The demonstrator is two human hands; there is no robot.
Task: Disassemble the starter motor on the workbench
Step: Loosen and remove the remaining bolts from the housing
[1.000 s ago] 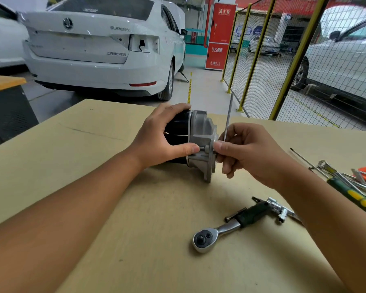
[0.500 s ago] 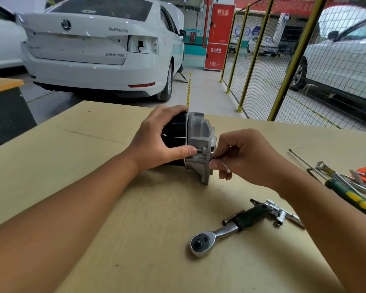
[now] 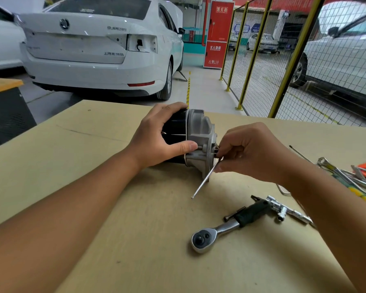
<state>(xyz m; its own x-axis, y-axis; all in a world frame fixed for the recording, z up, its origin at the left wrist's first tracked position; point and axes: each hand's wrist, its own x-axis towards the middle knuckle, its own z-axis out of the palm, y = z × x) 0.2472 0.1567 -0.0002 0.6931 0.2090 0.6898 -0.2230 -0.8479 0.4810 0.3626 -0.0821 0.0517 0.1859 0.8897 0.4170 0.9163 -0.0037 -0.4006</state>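
The left hand (image 3: pixel 156 138) is wrapped over the black barrel of the starter motor (image 3: pixel 190 140), thumb stretched along its side toward the grey metal end housing (image 3: pixel 201 132), pinning it down on its side near the middle of the workbench (image 3: pixel 93 166). The right hand (image 3: pixel 254 153) is curled at the face of that housing, its fingers pinching a thin metal rod (image 3: pixel 203 180) that slants down toward the bench, its free tip hanging just above the surface; whether this is a long through-bolt or a slim tool cannot be told, since the fingers hide its upper end. By the look of things the work is at an early to middle stage: the housing sits joined to the barrel and no parts of the motor lie separated on the bench, so pulling the end housing and stripping the inside seems yet to come. Nearer the person lies a ratchet wrench (image 3: pixel 216 233) with a black grip, and a socket piece (image 3: pixel 279 208) just past it. Farther right is a loose cluster of tools (image 3: pixel 351 174), partly behind the right forearm. Nothing lies between the hands and the motor, though the ratchet is close to where the rod's tip points. Beyond the bench stand a white car (image 3: pixel 93 49) and a yellow-framed mesh fence (image 3: pixel 283 70).
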